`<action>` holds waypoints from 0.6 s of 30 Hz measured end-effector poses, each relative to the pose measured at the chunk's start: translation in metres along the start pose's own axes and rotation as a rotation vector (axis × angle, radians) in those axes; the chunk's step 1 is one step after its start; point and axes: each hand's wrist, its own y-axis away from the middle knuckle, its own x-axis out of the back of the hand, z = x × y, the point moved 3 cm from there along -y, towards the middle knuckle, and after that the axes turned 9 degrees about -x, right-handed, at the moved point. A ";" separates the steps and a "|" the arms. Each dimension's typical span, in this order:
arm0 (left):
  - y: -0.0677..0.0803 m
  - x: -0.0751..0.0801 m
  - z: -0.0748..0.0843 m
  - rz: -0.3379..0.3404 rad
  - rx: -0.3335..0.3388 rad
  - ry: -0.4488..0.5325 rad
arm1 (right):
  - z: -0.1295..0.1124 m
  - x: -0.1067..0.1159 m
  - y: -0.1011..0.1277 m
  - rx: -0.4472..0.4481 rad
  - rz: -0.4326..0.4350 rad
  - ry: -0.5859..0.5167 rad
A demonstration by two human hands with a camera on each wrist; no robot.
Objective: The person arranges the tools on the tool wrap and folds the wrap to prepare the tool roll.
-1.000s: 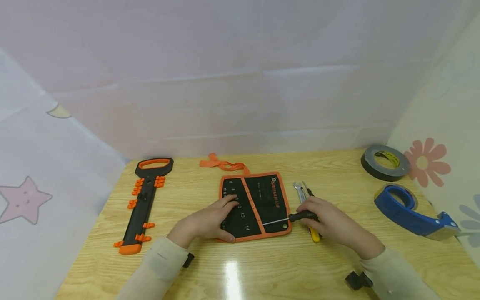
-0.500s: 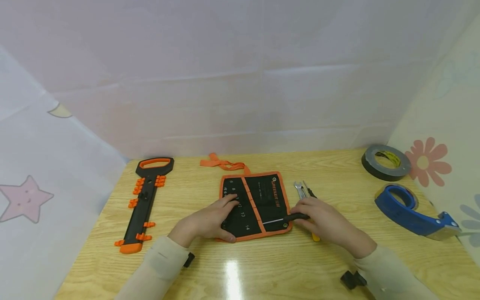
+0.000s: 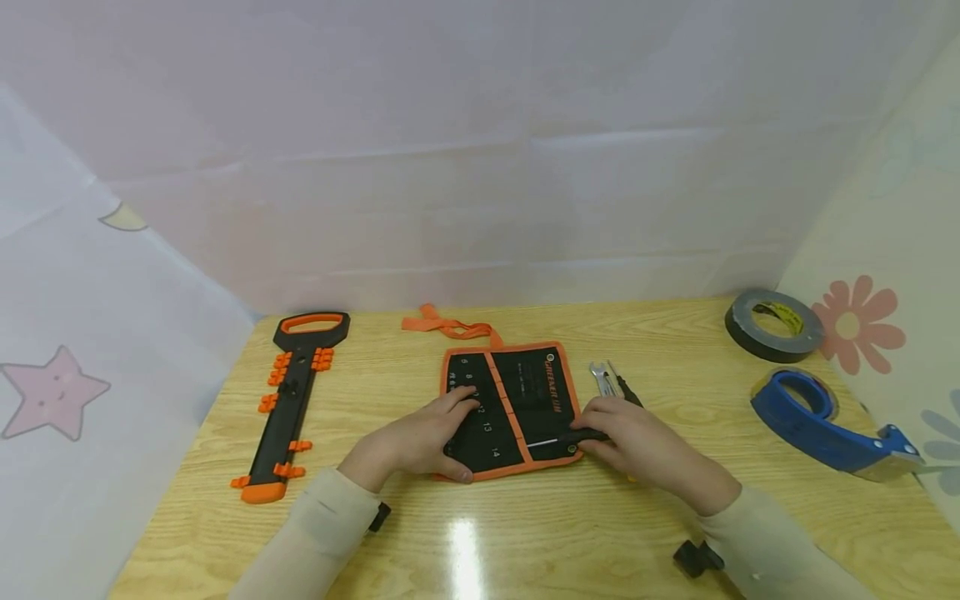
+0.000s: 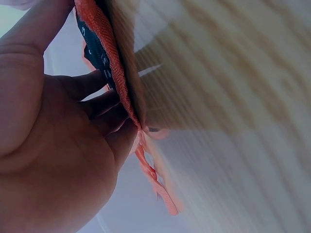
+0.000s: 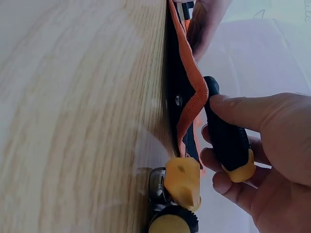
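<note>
A black tool roll with orange trim (image 3: 525, 400) lies open in the middle of the wooden table (image 3: 525, 533). My left hand (image 3: 420, 437) rests on its left half, fingers laid over the numbered pockets (image 4: 99, 56) and the thumb at the near edge. My right hand (image 3: 600, 433) grips a black-handled screwdriver (image 3: 585, 435) (image 5: 228, 141). Its shaft (image 3: 543, 442) points left across the roll's near right corner. A small wrench and another driver (image 3: 606, 379) lie just beyond my right hand. A yellow-ended tool (image 5: 182, 179) lies under the palm.
A black and orange wrench rack (image 3: 288, 408) lies at the left. A black tape roll (image 3: 772, 325) and a blue tape dispenser (image 3: 817, 421) sit at the right. The roll's orange tie strap (image 3: 450, 327) trails toward the back. Draped walls close in on three sides.
My right hand has moved left with the screwdriver, bringing its handle up to the roll's right edge and covering most of the yellow tool. The left hand has stayed in place.
</note>
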 end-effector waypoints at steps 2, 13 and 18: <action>0.000 0.000 0.000 0.000 -0.002 -0.003 | -0.001 -0.002 -0.001 0.011 0.008 0.001; 0.000 0.000 -0.001 -0.007 0.007 0.001 | -0.009 -0.007 -0.004 -0.003 0.001 0.037; 0.000 0.000 -0.002 -0.012 0.011 -0.007 | -0.011 -0.008 -0.007 -0.034 -0.021 0.050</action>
